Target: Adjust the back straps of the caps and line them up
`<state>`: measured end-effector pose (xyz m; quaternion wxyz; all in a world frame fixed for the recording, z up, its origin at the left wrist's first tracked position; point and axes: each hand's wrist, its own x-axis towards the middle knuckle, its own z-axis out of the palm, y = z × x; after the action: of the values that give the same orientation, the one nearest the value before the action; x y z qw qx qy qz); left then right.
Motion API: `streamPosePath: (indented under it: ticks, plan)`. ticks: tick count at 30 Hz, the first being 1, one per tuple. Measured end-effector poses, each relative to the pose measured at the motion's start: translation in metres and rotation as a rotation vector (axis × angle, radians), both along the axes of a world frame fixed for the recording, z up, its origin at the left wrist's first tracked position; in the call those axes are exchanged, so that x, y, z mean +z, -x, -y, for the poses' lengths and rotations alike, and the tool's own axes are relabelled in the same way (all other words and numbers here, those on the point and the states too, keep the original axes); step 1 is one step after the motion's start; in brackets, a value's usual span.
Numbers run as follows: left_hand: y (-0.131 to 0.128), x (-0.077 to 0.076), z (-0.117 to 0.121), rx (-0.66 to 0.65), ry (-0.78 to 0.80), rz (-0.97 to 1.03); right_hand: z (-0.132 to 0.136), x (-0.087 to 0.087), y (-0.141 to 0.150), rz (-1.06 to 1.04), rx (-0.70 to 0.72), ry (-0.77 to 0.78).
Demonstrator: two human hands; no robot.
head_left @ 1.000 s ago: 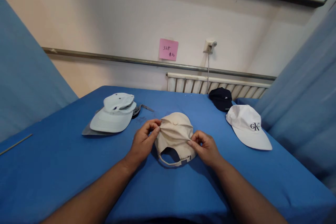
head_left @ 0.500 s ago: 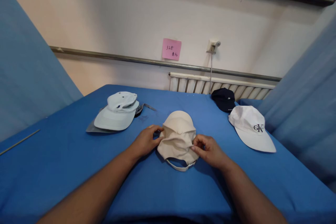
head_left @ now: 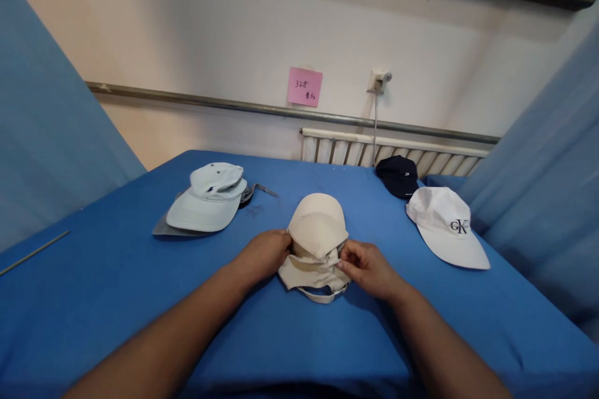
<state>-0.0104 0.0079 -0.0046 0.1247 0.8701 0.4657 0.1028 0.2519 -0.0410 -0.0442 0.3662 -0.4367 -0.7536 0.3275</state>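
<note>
A beige baseball cap lies on the blue-covered table in front of me, its strap and back opening facing me. The crown is crumpled, with the front part folded over the back. My left hand grips the cap's left side, fingertips partly hidden by the fabric. On the other side, my right hand pinches the cloth between thumb and fingers. To the left, a pale blue cap rests on top of a grey one. A white cap with black letters sits to the right.
Behind the white cap is a dark navy cap. A thin stick lies at the left of the blue tablecloth. Beyond the table stand a radiator and a metal rail; blue curtains hang at both sides.
The beige cap's crown has been pushed in, and its front has folded down toward me over the back. Both hands have kept hold at its sides. The view has shifted slightly.
</note>
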Motion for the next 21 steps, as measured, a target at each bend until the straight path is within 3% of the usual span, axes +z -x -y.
streamPosePath:
  ticks: [4,10,16,21]
  plan:
    - [0.011,0.007,0.001,-0.109,0.098,0.015,-0.001,0.000,0.001,0.003,0.004,-0.013]
    - [0.000,0.011,0.001,-0.041,0.078,-0.093,-0.001,-0.001,0.001,0.005,-0.008,-0.005]
    - [-0.003,0.004,0.001,-0.051,0.037,0.018,-0.003,-0.005,-0.001,-0.021,-0.020,0.009]
    - [0.007,0.002,0.008,-0.011,-0.026,0.048,-0.002,-0.001,-0.001,0.007,-0.056,-0.064]
